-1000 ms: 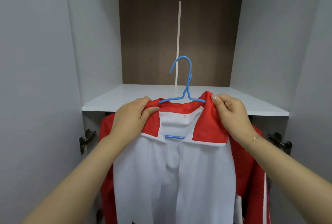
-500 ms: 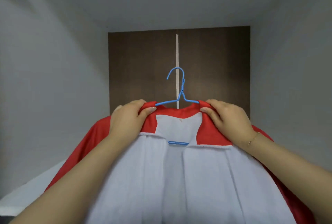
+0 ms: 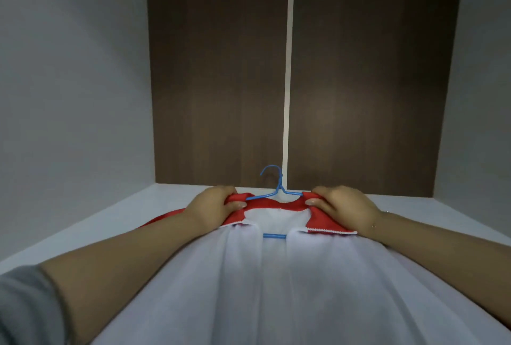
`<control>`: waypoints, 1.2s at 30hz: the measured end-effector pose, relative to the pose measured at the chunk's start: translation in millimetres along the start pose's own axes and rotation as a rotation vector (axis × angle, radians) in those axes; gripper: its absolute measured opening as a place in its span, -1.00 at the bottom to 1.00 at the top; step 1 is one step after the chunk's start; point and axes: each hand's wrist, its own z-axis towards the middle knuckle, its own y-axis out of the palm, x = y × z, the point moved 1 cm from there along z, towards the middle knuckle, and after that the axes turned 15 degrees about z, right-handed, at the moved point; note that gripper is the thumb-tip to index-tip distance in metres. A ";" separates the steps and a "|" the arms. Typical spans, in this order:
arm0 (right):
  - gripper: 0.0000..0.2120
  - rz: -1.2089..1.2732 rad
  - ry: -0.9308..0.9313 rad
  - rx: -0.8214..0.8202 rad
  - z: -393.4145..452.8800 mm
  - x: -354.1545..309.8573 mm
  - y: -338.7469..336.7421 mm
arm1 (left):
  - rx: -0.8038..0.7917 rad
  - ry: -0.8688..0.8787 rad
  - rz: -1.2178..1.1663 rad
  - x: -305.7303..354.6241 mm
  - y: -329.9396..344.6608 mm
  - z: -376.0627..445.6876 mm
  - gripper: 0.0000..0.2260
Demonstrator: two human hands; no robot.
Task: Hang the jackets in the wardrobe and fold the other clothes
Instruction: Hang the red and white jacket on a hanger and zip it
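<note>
View from my head into the wardrobe's upper compartment. My left hand (image 3: 213, 208) grips the red collar of the jacket (image 3: 276, 284) just left of the blue hanger (image 3: 276, 190), fingers curled over the fabric with the thumb tucked beneath. My right hand (image 3: 343, 208) grips the collar just right of the hanger in the same manner, fingers closed round the red edge. The jacket, red outside with a white lining, is draped on the hanger; its open front falls toward me below the hanger, hiding most of the lower bar. The hanger's hook stands upright above the collar, in front of the dark brown back panel (image 3: 221, 82) and just left of the pale vertical strip (image 3: 287, 82). The white shelf (image 3: 132, 214) extends beneath the hanger. A grey sleeve (image 3: 25, 306) covers my left upper arm.
</note>
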 end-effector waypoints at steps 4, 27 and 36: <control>-0.58 0.142 0.048 -0.126 2.5 5.1 0.9 | -0.001 -0.011 -0.022 0.3 -0.1 -1.9 -0.68; -0.38 0.209 0.311 -0.456 -192.1 -183.1 -81.2 | -0.301 0.208 0.107 56.7 -102.0 -156.6 -0.75; -0.72 0.271 0.037 0.087 -285.5 -249.8 -64.6 | 0.015 0.303 -0.033 65.6 -106.1 -317.2 -0.67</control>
